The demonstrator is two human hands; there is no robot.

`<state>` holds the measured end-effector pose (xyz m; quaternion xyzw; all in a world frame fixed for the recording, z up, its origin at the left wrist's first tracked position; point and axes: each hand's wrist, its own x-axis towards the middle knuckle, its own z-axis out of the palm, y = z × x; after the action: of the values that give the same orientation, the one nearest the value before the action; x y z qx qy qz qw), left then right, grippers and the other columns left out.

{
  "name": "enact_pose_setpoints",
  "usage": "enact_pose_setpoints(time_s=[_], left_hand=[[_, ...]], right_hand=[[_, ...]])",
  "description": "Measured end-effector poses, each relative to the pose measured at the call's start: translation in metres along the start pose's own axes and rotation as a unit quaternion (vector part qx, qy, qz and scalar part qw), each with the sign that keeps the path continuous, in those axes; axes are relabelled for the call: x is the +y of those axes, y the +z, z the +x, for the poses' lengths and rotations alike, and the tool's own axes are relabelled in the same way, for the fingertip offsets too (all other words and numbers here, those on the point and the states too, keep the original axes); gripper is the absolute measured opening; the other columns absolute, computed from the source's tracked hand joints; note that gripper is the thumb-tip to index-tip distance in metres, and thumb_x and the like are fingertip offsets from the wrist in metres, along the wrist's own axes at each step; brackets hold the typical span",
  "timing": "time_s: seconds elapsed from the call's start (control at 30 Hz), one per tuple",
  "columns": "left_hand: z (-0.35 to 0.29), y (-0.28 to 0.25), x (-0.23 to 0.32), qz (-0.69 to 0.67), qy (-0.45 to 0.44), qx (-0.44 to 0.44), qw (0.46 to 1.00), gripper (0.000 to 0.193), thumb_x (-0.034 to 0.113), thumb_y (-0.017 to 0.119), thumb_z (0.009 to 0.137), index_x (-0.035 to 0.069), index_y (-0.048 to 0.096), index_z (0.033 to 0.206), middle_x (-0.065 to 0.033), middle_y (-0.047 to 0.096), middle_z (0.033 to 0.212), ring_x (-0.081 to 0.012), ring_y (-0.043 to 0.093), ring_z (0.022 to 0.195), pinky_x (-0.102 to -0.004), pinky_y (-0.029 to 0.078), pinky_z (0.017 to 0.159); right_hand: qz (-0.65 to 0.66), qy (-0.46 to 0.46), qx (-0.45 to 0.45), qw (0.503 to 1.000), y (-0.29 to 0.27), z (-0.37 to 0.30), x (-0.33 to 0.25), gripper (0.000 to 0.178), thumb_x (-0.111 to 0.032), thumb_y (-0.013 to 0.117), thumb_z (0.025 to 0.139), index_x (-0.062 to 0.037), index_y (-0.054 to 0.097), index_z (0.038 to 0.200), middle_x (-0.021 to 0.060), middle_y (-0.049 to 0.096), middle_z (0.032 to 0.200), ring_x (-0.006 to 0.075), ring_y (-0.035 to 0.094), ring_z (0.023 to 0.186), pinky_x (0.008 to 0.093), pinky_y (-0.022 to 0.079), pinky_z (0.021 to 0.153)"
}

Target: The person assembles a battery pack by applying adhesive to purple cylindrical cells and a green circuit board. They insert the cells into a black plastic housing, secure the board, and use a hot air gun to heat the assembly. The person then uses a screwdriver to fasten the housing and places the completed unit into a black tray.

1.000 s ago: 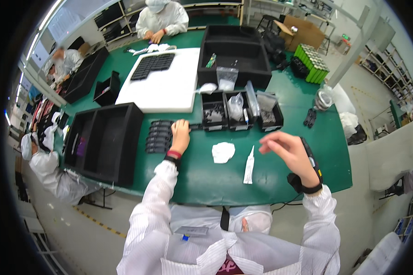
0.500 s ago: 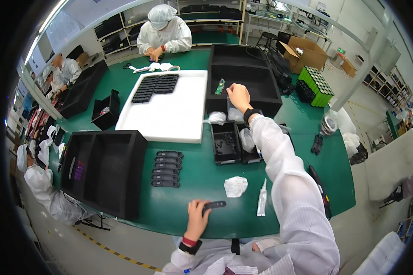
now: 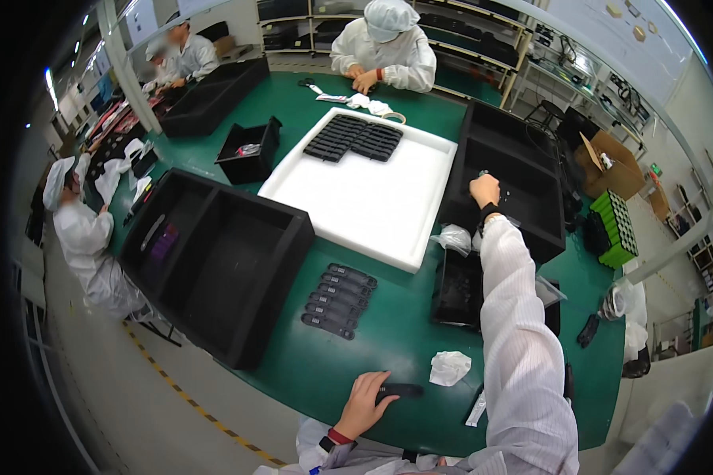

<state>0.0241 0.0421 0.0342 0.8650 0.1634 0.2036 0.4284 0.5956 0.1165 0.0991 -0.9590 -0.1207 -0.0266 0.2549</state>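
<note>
At the near edge of the green table, my left hand (image 3: 364, 404) holds one end of a long black plastic casing (image 3: 404, 390) between thumb and fingers. My right hand (image 3: 486, 190) reaches far forward into a black foam box (image 3: 523, 231), its fingers bent together. Whatever is at those fingertips is mostly covered by the hand. Several similar black casings (image 3: 341, 301) lie in a row left of centre. A white foam tray (image 3: 356, 218) carries further black pieces (image 3: 355, 138) at its far end.
A crumpled white cloth (image 3: 450, 368) and a white tube (image 3: 476, 408) lie near my right sleeve. A large black divided box (image 3: 238, 277) stands on the left, and a small black bin (image 3: 457, 289) beside my right forearm. Across the table a co-worker (image 3: 384, 47) sits working.
The view has turned, so the scene sits tilted. My right hand has reached onto the spot where small green boards showed, now largely covered. My left hand still has the casing.
</note>
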Motion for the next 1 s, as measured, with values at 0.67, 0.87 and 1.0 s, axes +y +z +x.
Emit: enact_pose_setpoints(time_s=[0.67,0.87,1.0], left_hand=[[-0.024,-0.080,0.141,-0.206,0.101,0.055,0.972,0.083,0.001,0.086,0.071,0.000,0.046,0.144,-0.0150,0.052,0.144,-0.0291,0.053,0.131,-0.0429,0.047,0.108],[-0.065,-0.086,0.176,-0.135,0.144,-0.018,0.980,0.030,-0.005,0.075,0.074,-0.005,0.072,0.104,-0.0174,0.074,0.107,-0.0316,0.072,0.101,-0.0363,0.058,0.088],[-0.074,-0.082,0.172,-0.146,0.203,0.016,0.968,0.033,0.004,0.079,0.073,-0.003,0.073,0.105,-0.0159,0.074,0.104,-0.0326,0.072,0.102,-0.0388,0.058,0.087]], right_hand=[[0.001,-0.621,-0.187,0.761,-0.299,-0.480,0.038,0.029,-0.013,0.072,0.083,-0.0006,0.060,0.107,0.0110,0.064,0.085,0.0279,0.067,0.074,0.0372,0.054,0.064],[-0.003,-0.659,-0.101,0.745,-0.299,-0.547,0.059,0.044,-0.014,0.073,0.074,0.0010,0.062,0.114,0.0107,0.066,0.101,0.0218,0.067,0.082,0.0327,0.054,0.074],[0.106,-0.617,-0.081,0.776,-0.299,-0.557,0.065,0.052,-0.014,0.081,0.066,-0.0015,0.063,0.114,0.0109,0.068,0.108,0.0241,0.068,0.090,0.0358,0.054,0.076]])
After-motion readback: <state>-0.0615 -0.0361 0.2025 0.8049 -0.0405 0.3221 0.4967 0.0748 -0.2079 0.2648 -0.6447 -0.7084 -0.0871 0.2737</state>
